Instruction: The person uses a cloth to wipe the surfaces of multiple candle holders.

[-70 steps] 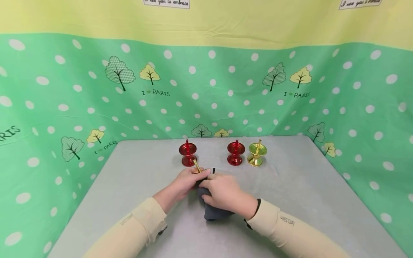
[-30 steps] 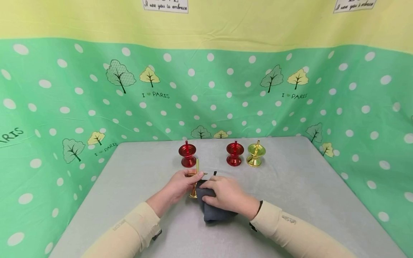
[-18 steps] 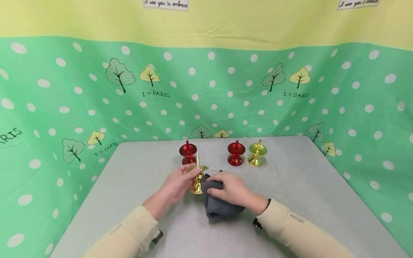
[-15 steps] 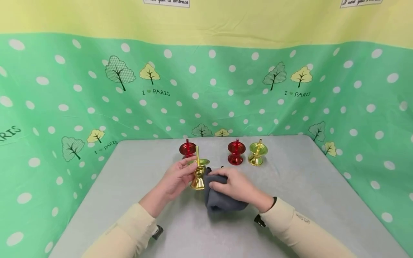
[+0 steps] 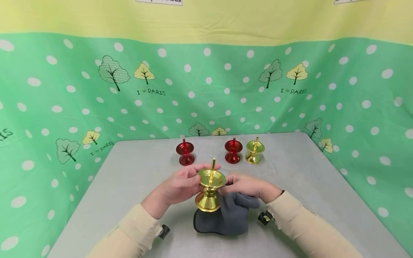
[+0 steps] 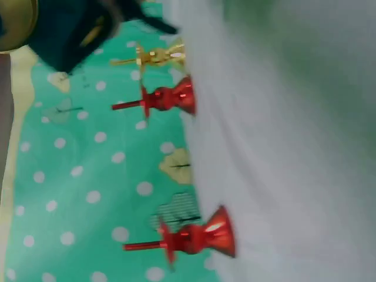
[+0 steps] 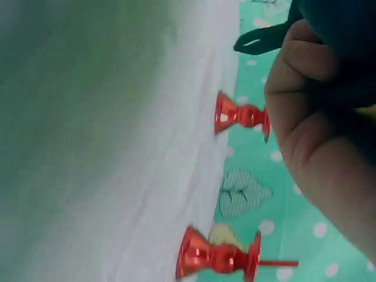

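A shiny gold candle holder [image 5: 208, 202], with a flared base, a dish and a thin upright stem, is held up near the middle of the table. My left hand [image 5: 180, 186] grips it from the left, thumb near the dish rim. On its other side my right hand [image 5: 246, 184] bunches a dark grey cloth [image 5: 226, 220] against the holder's waist. The cloth hangs below and behind the base. In the right wrist view, curled fingers [image 7: 294, 111] clutch the cloth, whose hanging loop [image 7: 258, 40] sticks out.
At the back of the grey table [image 5: 135, 175] stand two red candle holders, one left [image 5: 186, 158] and one right of middle [image 5: 233, 156]. Another gold one [image 5: 253, 157] stands beside the right red one. A green dotted curtain [image 5: 180, 118] encloses the table's back and sides.
The gold candle holder has come up and nearer, its dish now in full view. My right hand has shifted the cloth, which now hangs wider under the holder. The standing holders have not moved.
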`<act>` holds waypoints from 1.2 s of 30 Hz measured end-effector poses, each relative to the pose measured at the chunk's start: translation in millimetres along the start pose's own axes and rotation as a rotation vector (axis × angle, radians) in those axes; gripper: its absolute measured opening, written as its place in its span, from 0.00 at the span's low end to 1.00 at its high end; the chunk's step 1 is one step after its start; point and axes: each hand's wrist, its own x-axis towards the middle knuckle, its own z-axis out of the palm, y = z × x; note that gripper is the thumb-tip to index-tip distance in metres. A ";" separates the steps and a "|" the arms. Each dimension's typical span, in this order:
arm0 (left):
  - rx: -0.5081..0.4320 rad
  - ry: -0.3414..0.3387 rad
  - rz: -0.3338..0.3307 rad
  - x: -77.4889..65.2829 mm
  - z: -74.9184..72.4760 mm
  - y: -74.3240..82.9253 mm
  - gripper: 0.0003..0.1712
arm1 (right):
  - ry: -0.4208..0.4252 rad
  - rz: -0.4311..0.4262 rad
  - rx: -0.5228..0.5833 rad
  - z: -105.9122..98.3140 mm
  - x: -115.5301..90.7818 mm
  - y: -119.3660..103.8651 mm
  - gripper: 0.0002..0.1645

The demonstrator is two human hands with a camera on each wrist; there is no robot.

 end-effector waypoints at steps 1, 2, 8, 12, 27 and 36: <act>0.032 0.026 0.009 3.3 0.6 0.9 0.45 | 0.018 0.006 -0.007 -2.2 -2.3 2.3 0.20; 0.073 0.073 0.017 6.9 0.4 1.6 0.46 | 0.036 0.007 -0.015 -5.0 -5.5 4.2 0.21; 0.353 0.611 -0.041 37.3 -14.8 -5.5 0.41 | 0.247 0.056 -0.089 -25.6 -35.6 11.3 0.27; 0.498 0.899 -0.132 64.1 -31.0 -23.3 0.43 | 0.362 0.067 -0.070 -37.6 -54.8 17.9 0.27; 0.764 1.169 -0.265 101.0 -84.4 -64.3 0.49 | 0.425 0.044 -0.012 -46.2 -79.3 33.7 0.25; 0.805 1.120 -0.277 108.6 -87.1 -72.5 0.47 | 0.457 0.091 -0.037 -46.4 -79.5 41.5 0.26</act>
